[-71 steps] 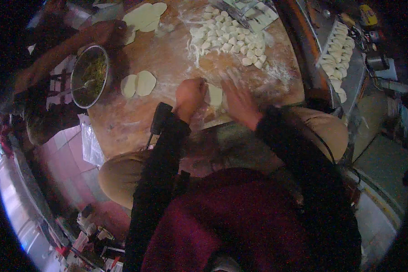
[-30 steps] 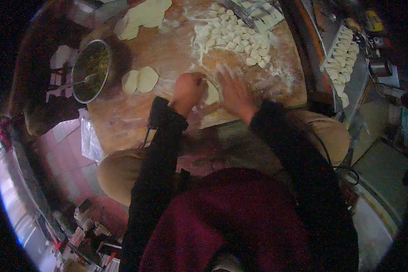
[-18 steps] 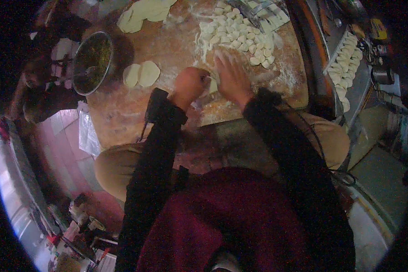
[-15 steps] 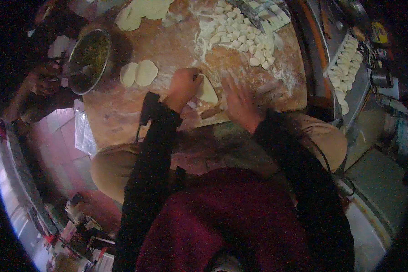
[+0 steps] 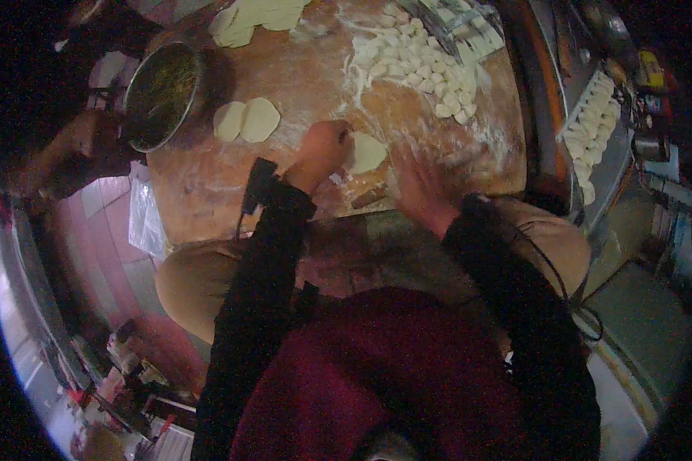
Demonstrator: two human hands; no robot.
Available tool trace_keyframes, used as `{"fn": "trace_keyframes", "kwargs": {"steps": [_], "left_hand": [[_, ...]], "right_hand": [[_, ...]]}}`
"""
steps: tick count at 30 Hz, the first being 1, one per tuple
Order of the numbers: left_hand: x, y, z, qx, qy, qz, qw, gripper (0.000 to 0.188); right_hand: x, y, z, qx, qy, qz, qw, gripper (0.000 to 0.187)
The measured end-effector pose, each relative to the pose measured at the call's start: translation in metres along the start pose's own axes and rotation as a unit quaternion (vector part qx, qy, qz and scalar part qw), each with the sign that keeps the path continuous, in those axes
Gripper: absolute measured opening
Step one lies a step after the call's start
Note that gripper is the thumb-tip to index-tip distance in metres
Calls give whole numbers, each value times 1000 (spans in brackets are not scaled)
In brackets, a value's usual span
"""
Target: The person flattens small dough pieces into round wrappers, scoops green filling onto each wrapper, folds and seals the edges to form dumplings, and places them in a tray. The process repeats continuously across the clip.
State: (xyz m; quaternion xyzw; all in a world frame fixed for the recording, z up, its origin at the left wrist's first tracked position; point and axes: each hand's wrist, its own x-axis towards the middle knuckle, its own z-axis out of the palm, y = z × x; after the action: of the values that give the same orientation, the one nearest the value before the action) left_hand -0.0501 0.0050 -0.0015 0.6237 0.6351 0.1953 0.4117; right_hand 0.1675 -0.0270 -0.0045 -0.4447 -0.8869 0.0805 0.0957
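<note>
Left hand [image 5: 324,152]: pinching dough disc [image 5: 370,154], board's [image 5: 196,196] near edge
Right hand [image 5: 425,188]: by rolling pin [image 5: 370,197], can't tell grip
Dough: likely mid-rolling; next needs disc turned, pin over it

Cream, brown and maroon, with streaks of white

The wrapper [image 5: 369,154] is pale cream, like the two discs [image 5: 261,121] and the stack [image 5: 255,21]. The lumps [image 5: 414,58] are a whiter cream, the dumplings [image 5: 588,134] off-white. The board [image 5: 200,188] is warm brown, streaked with white flour [image 5: 361,84]; the pin [image 5: 369,197] is brown too. The bowl [image 5: 191,105] has a silvery rim, and its filling [image 5: 165,88] is mottled dull green and yellow. Sleeves [image 5: 261,265] are black, the top [image 5: 361,353] maroon, the trousers [image 5: 194,284] tan. The tiles [image 5: 115,242] are patched pink and grey.
</note>
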Motion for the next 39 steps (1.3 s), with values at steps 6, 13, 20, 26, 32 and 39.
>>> {"fn": "trace_keyframes", "kwargs": {"steps": [6,13,20,26,32,39], "left_hand": [[2,19,3,224,-60,61,971,30],[4,-1,2,-22,72,-19,997,25],[5,1,-4,179,-36,164,969,27],[7,-4,1,144,50,56,987,29],[-2,-8,-2,112,-15,111,987,29],[2,12,-5,177,12,66,982,28]], "right_hand": [[79,19,15,-3,-6,25,1000,63],[15,3,1,6,1,6,1000,54],[73,14,12,35,-36,43,998,60],[15,-4,-8,-29,-20,-1,999,62],[37,8,22,-39,21,-7,999,57],[38,-3,7,-16,-9,15,1000,60]]}}
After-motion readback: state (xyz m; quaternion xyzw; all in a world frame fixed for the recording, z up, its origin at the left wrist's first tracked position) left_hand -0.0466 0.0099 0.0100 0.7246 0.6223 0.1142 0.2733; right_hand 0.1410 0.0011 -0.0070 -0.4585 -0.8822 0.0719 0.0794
